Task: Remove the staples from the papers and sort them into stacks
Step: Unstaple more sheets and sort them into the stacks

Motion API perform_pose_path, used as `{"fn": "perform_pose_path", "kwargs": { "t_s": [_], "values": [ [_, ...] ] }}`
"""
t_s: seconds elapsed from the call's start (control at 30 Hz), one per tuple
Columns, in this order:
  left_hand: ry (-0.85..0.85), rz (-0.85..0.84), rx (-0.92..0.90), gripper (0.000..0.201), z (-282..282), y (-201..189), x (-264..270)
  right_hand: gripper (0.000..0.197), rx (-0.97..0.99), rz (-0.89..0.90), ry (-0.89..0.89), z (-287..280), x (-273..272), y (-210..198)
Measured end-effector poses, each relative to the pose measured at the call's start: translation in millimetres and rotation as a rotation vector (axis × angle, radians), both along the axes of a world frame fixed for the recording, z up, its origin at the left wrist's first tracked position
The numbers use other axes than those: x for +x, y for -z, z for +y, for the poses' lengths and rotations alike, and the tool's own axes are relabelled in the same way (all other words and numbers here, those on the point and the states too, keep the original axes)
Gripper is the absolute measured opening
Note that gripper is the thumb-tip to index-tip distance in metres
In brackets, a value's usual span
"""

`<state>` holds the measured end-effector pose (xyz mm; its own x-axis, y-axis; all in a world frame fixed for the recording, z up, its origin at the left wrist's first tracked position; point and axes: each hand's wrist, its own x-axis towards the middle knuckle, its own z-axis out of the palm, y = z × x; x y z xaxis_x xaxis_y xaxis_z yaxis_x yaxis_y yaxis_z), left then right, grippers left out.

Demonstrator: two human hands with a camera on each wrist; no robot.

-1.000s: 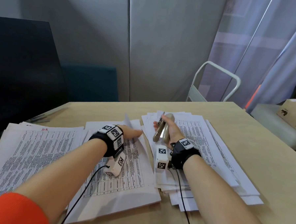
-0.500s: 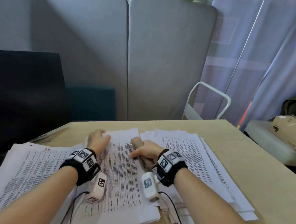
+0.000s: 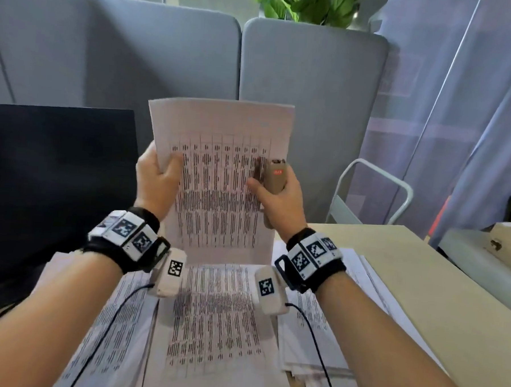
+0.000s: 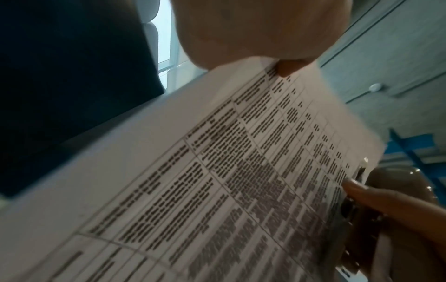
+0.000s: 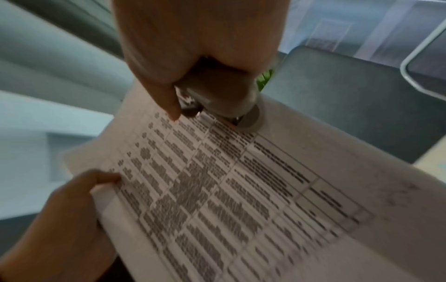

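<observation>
Held sheet: I see one printed paper (image 3: 219, 173) raised upright above the bench (image 3: 438, 291), table text facing me, gripped at both side edges.
Left hand: my left hand (image 3: 157, 179) pinches the paper's left edge, thumb on the front, fingers curled behind.
Right hand: my right hand (image 3: 277, 197) is closed around a tan staple remover (image 3: 274, 179); its thumb (image 5: 166, 99) presses the paper's right edge.
Staple remover: upright in the fist, its metal tip just beside the sheet's right margin; I cannot tell whether it bites a staple.
Middle stack: papers (image 3: 215, 324) lying flat on the bench directly below the raised sheet.
Left stack: printed sheets (image 3: 107, 333) beside it, under my left forearm.
Right stack: a looser, fanned pile (image 3: 314, 338) under my right forearm.
Background: grey partition panels (image 3: 310, 86), a dark screen (image 3: 56, 183) to the left.
</observation>
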<state>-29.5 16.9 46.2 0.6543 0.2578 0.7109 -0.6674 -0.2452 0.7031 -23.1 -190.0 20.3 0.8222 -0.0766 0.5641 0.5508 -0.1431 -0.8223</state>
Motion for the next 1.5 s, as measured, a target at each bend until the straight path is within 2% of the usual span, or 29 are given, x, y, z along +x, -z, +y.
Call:
{"fn": "perform_pose_path", "kwargs": {
  "t_s": [0.03,0.13,0.2,0.23,0.3,0.4,0.47,0.57,0.7,0.83,0.93,1.07,1.17,1.23,1.3,1.33,1.37,1.43,1.5],
  "values": [
    [-0.008,0.014,-0.024,0.020,-2,14,1,0.031,-0.004,0.001,0.029,3,0,15],
    [-0.019,0.203,-0.032,0.025,-12,66,-3,0.030,-0.052,0.143,0.072,8,-3,64],
    [-0.031,0.242,0.009,0.021,-18,80,-8,0.028,-0.098,0.154,0.134,8,-4,81],
    [-0.046,0.239,0.013,0.020,-19,78,-7,0.026,-0.087,0.106,0.193,6,-3,80],
    [-0.117,0.245,0.026,0.028,-19,61,-2,0.036,0.022,-0.039,0.327,1,-1,58],
    [-0.104,0.325,0.078,0.028,-18,33,10,0.028,0.329,-0.260,0.337,-1,-9,-12],
    [-0.047,0.338,0.131,0.030,-27,20,11,0.032,0.402,-0.351,0.303,-2,-10,-63],
    [0.001,0.352,0.180,0.029,-48,3,4,0.034,0.401,-0.454,0.239,2,-2,-119],
    [0.074,0.358,0.172,0.027,-70,-11,-8,0.040,0.285,-0.364,0.205,8,4,-148],
    [0.114,0.346,0.200,0.032,-86,-21,-15,0.032,0.236,-0.275,0.111,6,5,-158],
    [0.169,0.331,0.193,0.028,-100,-24,-19,0.031,0.201,-0.251,0.172,2,3,-166],
    [0.232,0.318,0.178,0.036,-117,-19,-24,0.033,0.173,-0.257,0.202,-8,-1,-165],
    [0.402,0.384,0.169,0.020,-129,-7,-17,0.030,0.161,-0.255,0.193,-23,-1,-157],
    [0.425,0.455,0.127,0.010,-141,11,-6,0.032,0.173,-0.259,0.235,-34,3,-150],
    [0.391,0.564,0.043,0.009,-158,34,3,0.028,0.306,-0.317,0.248,-43,4,-141],
    [0.406,0.633,0.012,0.005,-168,45,3,0.021,0.421,-0.330,0.233,-47,5,-135],
    [0.438,0.695,0.002,0.010,-175,56,0,0.014,0.521,-0.313,0.216,-50,4,-129],
    [0.525,0.792,0.019,0.027,-188,74,-12,0.018,0.627,-0.169,0.202,-53,10,-108],
    [0.566,0.883,0.149,0.034,-195,90,-24,0.022,0.648,0.048,0.215,-57,19,-76]
  ]
}}
